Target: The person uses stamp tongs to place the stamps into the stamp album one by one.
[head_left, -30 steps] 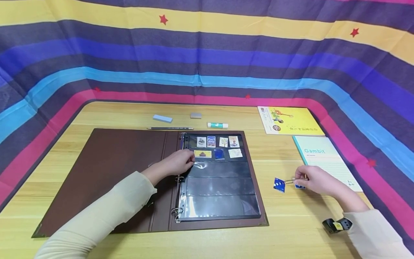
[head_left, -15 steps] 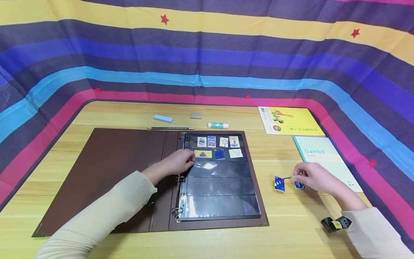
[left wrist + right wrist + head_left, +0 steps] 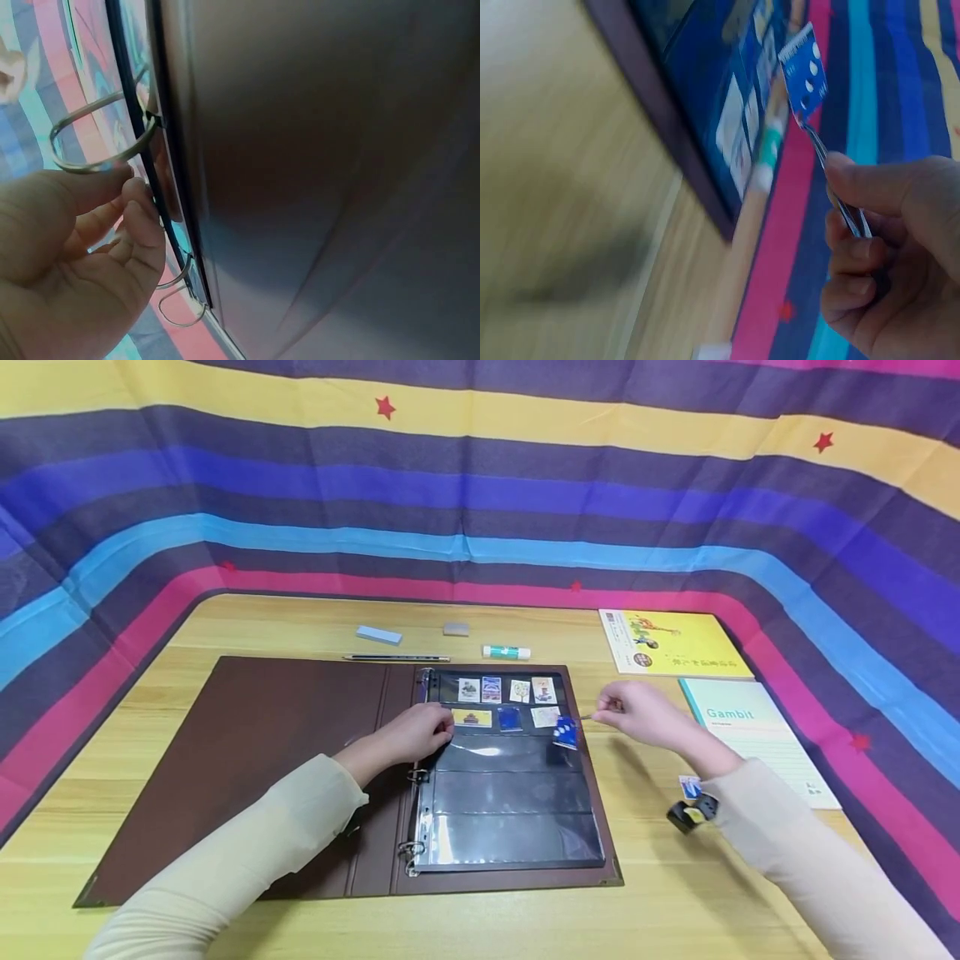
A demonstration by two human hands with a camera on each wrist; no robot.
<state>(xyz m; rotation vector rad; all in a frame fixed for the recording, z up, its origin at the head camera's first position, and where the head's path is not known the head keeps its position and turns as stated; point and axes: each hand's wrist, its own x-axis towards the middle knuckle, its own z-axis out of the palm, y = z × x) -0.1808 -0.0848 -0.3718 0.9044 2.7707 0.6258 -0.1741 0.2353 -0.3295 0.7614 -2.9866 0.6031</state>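
Observation:
A brown ring-binder stamp album (image 3: 292, 710) lies open on the table. Its black pocket page (image 3: 513, 793) carries two rows of stamps near the top. My left hand (image 3: 412, 733) is at the page's ring-side edge by the second row, thumb and fingertips pinching it beside a metal ring (image 3: 94, 161). My right hand (image 3: 641, 714) grips metal tweezers (image 3: 819, 144), whose tips hold a blue stamp (image 3: 806, 79) with white spots. In the head view that stamp appears over the right end of the second row, near a pale stamp (image 3: 545, 717).
Another blue stamp (image 3: 690, 787) lies on the table beneath my right forearm. A Gambit notebook (image 3: 742, 718) and a yellow book (image 3: 690, 643) lie at right. Behind the album are a pencil (image 3: 397, 658), a glue stick (image 3: 506, 652), a pale blue block (image 3: 378, 634) and a grey block (image 3: 456, 629).
My right hand has lifted the blue stamp off the table with the tweezers and carried it left and away from me to the album page. My left hand has stayed put.

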